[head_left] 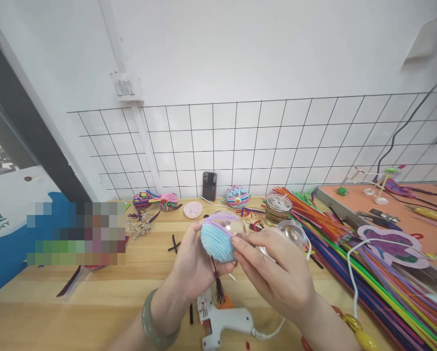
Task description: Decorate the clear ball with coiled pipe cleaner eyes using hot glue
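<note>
Both of my hands hold a clear plastic ball [220, 236] wrapped in light blue and pink fuzzy wire, with a dark tassel hanging below it. My left hand [192, 265] cups the ball from the left and underneath, fingers curled round it. My right hand [273, 270] pinches the ball's right side with thumb and fingertips. A green bangle sits on my left wrist. The ball is held above the wooden table [94, 302].
A white glue gun [221, 324] with its cord lies on the table under my hands. A large pile of coloured pipe cleaners [353, 248] spreads to the right. A clear half-sphere [293, 231], a jar [277, 208], finished wrapped balls [237, 196] and a phone [209, 185] stand by the grid wall.
</note>
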Demonstrator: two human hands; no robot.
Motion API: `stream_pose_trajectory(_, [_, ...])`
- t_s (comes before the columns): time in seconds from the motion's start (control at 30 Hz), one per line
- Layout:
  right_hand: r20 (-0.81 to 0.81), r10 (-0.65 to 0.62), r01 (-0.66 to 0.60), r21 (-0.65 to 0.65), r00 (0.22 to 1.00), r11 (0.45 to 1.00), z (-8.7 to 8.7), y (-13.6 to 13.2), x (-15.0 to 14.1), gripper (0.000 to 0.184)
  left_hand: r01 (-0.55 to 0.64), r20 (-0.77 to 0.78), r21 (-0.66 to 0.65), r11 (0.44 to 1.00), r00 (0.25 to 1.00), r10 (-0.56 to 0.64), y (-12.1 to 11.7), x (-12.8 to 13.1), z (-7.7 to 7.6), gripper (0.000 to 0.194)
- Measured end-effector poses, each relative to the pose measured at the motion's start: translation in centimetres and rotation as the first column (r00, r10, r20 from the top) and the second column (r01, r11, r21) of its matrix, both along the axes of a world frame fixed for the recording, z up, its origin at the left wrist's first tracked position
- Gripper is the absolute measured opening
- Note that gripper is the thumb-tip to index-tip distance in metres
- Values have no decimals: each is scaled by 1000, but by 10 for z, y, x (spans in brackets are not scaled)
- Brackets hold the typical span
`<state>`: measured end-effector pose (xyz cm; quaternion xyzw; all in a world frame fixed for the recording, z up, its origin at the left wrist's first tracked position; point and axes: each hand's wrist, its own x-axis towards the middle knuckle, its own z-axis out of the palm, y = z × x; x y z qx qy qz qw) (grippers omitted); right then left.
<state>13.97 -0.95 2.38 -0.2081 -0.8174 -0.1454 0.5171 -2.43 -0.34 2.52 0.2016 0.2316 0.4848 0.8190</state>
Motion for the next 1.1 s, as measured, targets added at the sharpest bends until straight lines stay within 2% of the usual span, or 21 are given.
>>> stream_pose_trajectory(0.43, [-6,56,-56,-5,998,998,0,2,-1,34,14,55,-20,1000,998,-13,-4,4,2,32])
stream_pose_trajectory(0.67, [-130,136,-156,-159,982,975,-8,7,-3,39,-37,15,-42,998,999,37,-3,3,5,33])
stream_pose_trajectory(0.8, [-181,140,-175,-196,973,965,-8,4,-5,37,-42,17,-38,998,999,42,-4,2,6,36])
stream_pose_trajectory(0.93, [-139,132,-155,-172,981,973,-9,4,-4,35,-43,37,-24,999,998,44,-3,3,5,34])
stream_pose_trajectory(1.1, [-68,107,-113,-82,992,990,-6,7,-2,35,-39,45,-9,999,998,39,-4,3,4,33])
